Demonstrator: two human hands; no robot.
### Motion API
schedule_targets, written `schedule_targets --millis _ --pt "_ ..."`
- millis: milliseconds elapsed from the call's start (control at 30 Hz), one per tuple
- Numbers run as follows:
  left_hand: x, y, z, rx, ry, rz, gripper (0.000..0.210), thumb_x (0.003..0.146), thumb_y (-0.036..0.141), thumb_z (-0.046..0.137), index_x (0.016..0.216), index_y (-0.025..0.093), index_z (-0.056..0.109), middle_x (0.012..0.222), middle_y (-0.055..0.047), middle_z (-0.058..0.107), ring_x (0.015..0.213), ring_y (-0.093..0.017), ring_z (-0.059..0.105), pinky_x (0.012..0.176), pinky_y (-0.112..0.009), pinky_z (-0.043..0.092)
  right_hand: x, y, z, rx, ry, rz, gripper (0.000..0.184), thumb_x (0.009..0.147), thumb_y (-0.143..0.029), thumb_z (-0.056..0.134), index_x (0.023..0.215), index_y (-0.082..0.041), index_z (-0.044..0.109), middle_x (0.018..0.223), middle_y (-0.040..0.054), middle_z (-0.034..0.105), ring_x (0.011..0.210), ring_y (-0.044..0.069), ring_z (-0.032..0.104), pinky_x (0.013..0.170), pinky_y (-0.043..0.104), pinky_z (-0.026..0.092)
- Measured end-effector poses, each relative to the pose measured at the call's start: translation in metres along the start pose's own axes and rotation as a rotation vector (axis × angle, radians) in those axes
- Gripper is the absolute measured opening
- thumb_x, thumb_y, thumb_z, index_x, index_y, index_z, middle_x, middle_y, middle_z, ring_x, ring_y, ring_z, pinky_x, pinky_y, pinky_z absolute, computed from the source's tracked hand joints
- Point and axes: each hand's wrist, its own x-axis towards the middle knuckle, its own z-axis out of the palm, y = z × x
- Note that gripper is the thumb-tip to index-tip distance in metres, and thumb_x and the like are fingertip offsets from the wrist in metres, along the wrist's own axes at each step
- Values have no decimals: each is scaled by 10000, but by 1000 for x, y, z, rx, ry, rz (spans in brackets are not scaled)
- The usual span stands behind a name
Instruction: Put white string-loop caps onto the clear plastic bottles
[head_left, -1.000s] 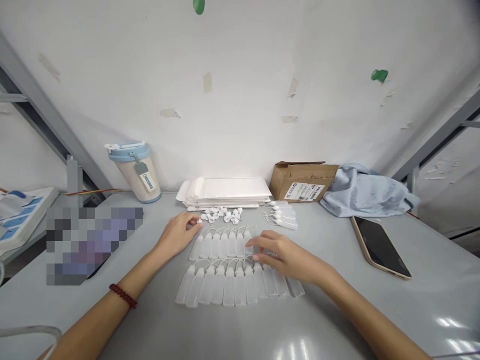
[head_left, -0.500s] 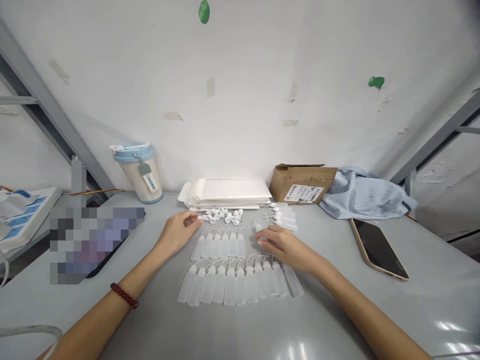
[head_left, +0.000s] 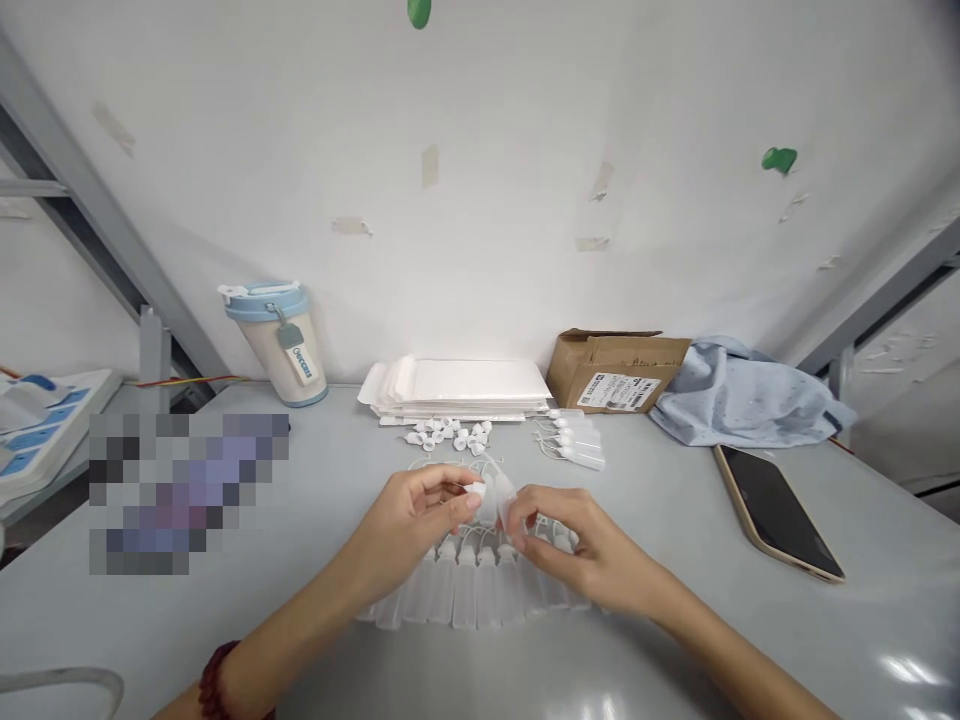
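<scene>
Between thumb and fingers, my left hand (head_left: 427,510) pinches a small white cap (head_left: 475,489). Close beside it, my right hand (head_left: 570,535) is closed on a translucent plastic bottle (head_left: 504,490), held tilted above the table with its thin strap at the top. Under and in front of both hands lies a row of flat translucent bottles (head_left: 465,590) with looped straps; a second row behind it is mostly hidden by my hands. Loose white caps (head_left: 450,435) sit in a small pile farther back. Several more bottles (head_left: 577,440) lie to the right of the caps.
White padded envelopes (head_left: 472,380) are stacked against the wall, with an opened cardboard box (head_left: 619,370) and a blue cloth (head_left: 750,390) to their right. A phone (head_left: 780,510) lies at right. At left stand a lidded cup (head_left: 277,345) and a blurred-out flat object (head_left: 199,490).
My left hand has come from the cap pile to the middle with a cap. My right hand has lifted a bottle and moved slightly left and nearer, so the hands now almost meet.
</scene>
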Motion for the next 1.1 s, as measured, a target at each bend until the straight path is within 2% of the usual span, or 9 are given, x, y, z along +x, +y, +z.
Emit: schedule_targets --millis 100,267,400,533,733,900,1000,1100 --pt "-1 -1 0 15 -4 -11 315 780 441 573 976 203 638 787 -27 646 715 -164 593 653 -277 491 -2 -2 1 55 -54 23 168 794 -95 462 806 -193 598 830 6 619 764 138 534 705 251 433" --pt "-2 -2 2 22 -54 52 263 795 422 558 900 196 640 862 -44 633 801 -180 587 679 -269 490 -2 -2 -2 105 -99 64 188 752 -68 449 776 -187 593 783 0 611 756 141 520 696 251 409" --pt "-4 0 2 33 -111 56 212 799 385 557 850 197 642 817 -30 623 776 -174 580 696 -278 487 -1 -1 -3 215 -114 58 139 796 -120 453 739 -182 563 729 -3 579 715 132 506 678 253 382" --pt "-6 1 2 21 -131 68 184 791 354 567 849 199 647 849 -32 630 770 -171 578 716 -283 483 0 1 -3 416 -108 113 102 857 -214 461 778 -184 519 703 -5 553 718 134 501 701 268 372" --pt "-5 1 3 19 -102 71 212 798 364 564 914 219 668 897 -34 634 801 -176 584 711 -275 479 2 3 -2 539 -65 151 114 880 -240 444 789 -184 486 671 -14 510 666 123 438 658 257 341" --pt "-6 2 6 82 -125 64 266 833 420 502 787 205 650 714 -6 604 681 -147 550 650 -247 463 1 2 0 543 -91 151 151 903 -283 423 802 -187 480 673 -20 488 661 120 430 659 257 339" --pt "-6 0 9 112 -110 24 358 849 445 444 643 182 572 629 -2 566 602 -138 526 596 -244 450 0 1 1 523 -97 142 169 911 -297 419 805 -183 482 687 -17 482 668 118 432 662 256 341" --pt "-6 -1 11 109 -97 1 363 857 442 430 642 175 548 625 8 553 599 -128 523 600 -235 451 -1 1 1 517 -92 151 151 909 -260 414 802 -180 483 686 -18 474 666 115 422 661 256 341"
